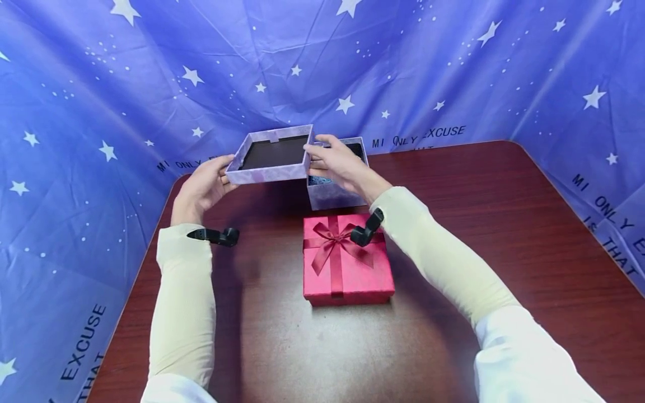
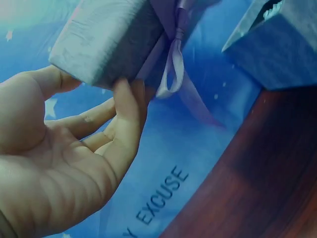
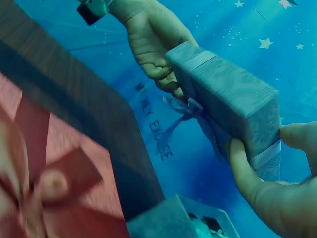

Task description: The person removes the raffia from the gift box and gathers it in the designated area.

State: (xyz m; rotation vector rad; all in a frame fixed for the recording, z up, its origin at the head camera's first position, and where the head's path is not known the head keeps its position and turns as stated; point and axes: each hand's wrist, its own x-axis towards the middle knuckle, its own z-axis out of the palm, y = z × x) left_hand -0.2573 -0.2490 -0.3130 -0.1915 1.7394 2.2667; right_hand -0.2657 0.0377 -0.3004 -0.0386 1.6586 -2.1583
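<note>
White right sleeve [image 1: 526, 358] across the near right | left grip [image 1: 202, 182] and right grip [image 1: 340, 164] both pinching the lilac lid [image 1: 274, 155], up off the tabletop [image 1: 504, 224], dark inside showing, long axis left-to-right | open lilac box [image 1: 336, 197] just right of it, right grip nearer!

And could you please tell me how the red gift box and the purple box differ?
The red gift box is closed; the purple box is open, its lid held in the left hand and right hand. The red gift box sits in front; the purple box stands behind it. The purple box shows bluish filling; the red gift box hides its inside. Both rest on the table.
</note>
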